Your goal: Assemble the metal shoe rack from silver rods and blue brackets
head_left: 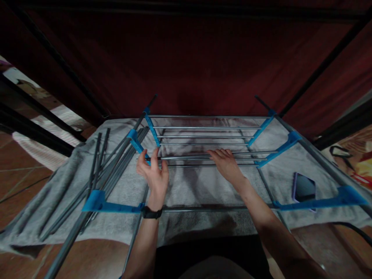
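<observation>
A rack frame of grey metal tubes and blue plastic brackets stands in front of me. My left hand (154, 172), with a black band on the wrist, has its fingers curled at the left end of a metal tube (186, 157), beside a blue bracket (136, 140). My right hand (226, 164) is closed over the same tube farther right, its fingertips partly hidden. Toward the right, another blue bracket (280, 149) bears the ends of the middle tubes. Behind, several cross tubes run between two more brackets.
Several loose tubes (116, 170) lie on the grey blanket (69, 174) at the left. A phone (303, 188) rests on the blanket at right, partly behind a front bracket (322, 203). A front crossbar (209, 209) passes below my forearms. Dark red fabric (186, 69) hangs behind.
</observation>
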`<state>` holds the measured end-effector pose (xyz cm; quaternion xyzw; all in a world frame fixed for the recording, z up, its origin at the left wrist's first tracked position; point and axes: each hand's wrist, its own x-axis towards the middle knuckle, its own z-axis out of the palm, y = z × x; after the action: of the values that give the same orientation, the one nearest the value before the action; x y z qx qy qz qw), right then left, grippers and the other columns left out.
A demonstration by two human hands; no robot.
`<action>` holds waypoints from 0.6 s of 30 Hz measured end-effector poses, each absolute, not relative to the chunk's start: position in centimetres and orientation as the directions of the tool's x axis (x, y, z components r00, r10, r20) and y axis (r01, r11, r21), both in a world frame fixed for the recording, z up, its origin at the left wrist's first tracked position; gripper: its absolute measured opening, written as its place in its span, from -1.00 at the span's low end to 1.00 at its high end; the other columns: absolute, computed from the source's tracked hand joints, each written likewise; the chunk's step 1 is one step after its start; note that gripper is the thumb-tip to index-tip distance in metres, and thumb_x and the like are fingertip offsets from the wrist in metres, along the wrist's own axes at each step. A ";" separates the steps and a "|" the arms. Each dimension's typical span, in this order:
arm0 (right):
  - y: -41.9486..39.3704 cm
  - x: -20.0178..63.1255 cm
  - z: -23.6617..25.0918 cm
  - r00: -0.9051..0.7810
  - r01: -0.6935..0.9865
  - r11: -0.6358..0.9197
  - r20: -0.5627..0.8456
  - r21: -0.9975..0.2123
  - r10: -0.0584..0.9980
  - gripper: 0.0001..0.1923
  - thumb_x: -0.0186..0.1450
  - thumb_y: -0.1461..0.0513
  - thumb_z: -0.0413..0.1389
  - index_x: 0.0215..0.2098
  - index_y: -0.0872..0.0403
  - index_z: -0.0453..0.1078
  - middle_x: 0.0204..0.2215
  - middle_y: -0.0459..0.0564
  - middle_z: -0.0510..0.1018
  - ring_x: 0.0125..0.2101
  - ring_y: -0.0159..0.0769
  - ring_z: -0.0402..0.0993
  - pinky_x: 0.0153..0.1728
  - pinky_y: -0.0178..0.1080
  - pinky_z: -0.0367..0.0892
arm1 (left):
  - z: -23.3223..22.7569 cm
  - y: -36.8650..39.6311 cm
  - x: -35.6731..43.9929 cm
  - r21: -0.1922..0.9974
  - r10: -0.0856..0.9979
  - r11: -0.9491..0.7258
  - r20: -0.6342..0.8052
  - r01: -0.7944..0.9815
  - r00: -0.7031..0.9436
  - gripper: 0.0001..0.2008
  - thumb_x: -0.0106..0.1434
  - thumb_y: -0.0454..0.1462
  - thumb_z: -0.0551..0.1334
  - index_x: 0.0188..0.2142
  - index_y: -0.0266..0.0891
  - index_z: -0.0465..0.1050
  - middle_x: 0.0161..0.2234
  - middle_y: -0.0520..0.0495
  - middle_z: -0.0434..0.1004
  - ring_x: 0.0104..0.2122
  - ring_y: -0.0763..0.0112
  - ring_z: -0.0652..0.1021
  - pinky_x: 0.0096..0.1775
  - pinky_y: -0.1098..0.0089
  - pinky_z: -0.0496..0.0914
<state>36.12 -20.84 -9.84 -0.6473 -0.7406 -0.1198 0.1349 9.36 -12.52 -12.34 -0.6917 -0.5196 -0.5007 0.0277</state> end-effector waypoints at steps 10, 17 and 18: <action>-20.1 36.3 -10.0 -0.120 0.993 0.116 0.350 0.031 0.929 -0.63 0.51 0.21 -0.10 0.22 0.06 0.33 -0.07 0.09 0.58 -0.09 -0.17 0.41 -0.06 -0.14 0.14 | -15.2 -5.7 5.5 0.932 0.759 -0.346 0.348 0.111 -0.551 -0.43 0.11 -0.33 0.24 0.14 -0.13 0.24 0.16 -0.20 0.32 0.16 0.23 0.39 0.19 0.15 0.31; -19.7 36.6 -10.4 -0.123 0.992 0.117 0.351 0.038 0.928 -0.62 0.52 0.21 -0.11 0.22 0.06 0.34 -0.07 0.09 0.59 -0.09 -0.17 0.43 -0.05 -0.13 0.14 | -15.0 -2.7 5.4 0.928 0.762 -0.373 0.295 -0.019 -0.576 -0.73 0.22 -0.20 0.16 -0.07 -0.14 0.35 -0.07 -0.06 0.48 -0.06 0.31 0.51 0.01 0.21 0.42; -19.6 36.6 -10.5 -0.122 0.993 0.117 0.352 0.036 0.928 -0.63 0.52 0.21 -0.11 0.21 0.06 0.35 -0.08 0.09 0.59 -0.09 -0.17 0.43 -0.05 -0.13 0.14 | -14.8 -2.6 5.5 0.928 0.772 -0.373 0.304 -0.011 -0.558 -0.74 0.25 -0.18 0.14 -0.08 -0.16 0.36 -0.10 -0.06 0.49 -0.09 0.32 0.51 -0.02 0.24 0.43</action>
<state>36.57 -19.64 -10.51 -0.6512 -0.7372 -0.1323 0.1222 5.54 -2.58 -14.78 -0.3869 -0.4919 -0.7328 -0.2671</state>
